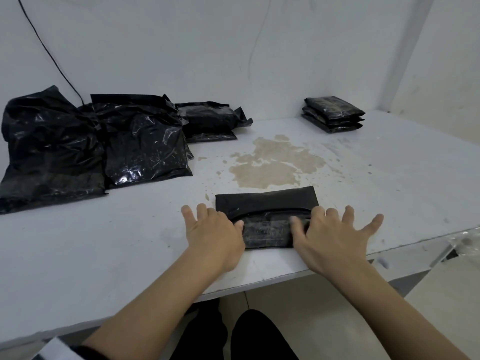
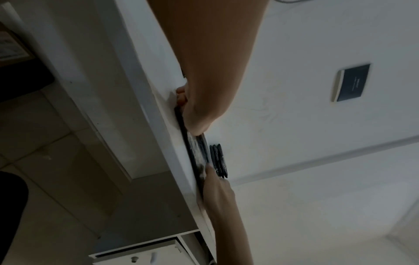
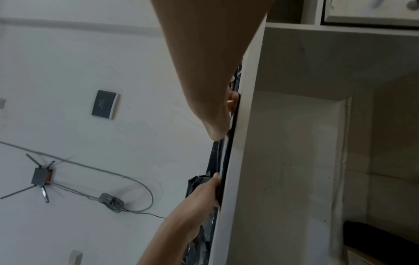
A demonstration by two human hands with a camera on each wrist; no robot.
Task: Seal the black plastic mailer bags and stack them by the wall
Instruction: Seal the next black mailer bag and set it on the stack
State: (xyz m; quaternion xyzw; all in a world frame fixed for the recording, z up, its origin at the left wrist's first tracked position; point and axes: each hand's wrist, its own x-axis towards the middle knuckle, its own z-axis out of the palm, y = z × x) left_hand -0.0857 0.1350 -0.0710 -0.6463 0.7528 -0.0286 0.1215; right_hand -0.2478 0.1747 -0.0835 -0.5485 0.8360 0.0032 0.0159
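Mailer (image 1: 265, 219) lies flat on table (image 1: 130, 242), near front edge, flap extended toward wall. Left hand (image 1: 215, 235) rests on mailer's left end: fingers straight and spread, thumb on bag top. Right hand (image 1: 330, 237) on right end: fingers splayed, thumb pressing bag. Neither hand clenched. Stack (image 1: 333, 114) of sealed bags sits by wall, far right. Loose bags (image 1: 104, 141) piled far left.
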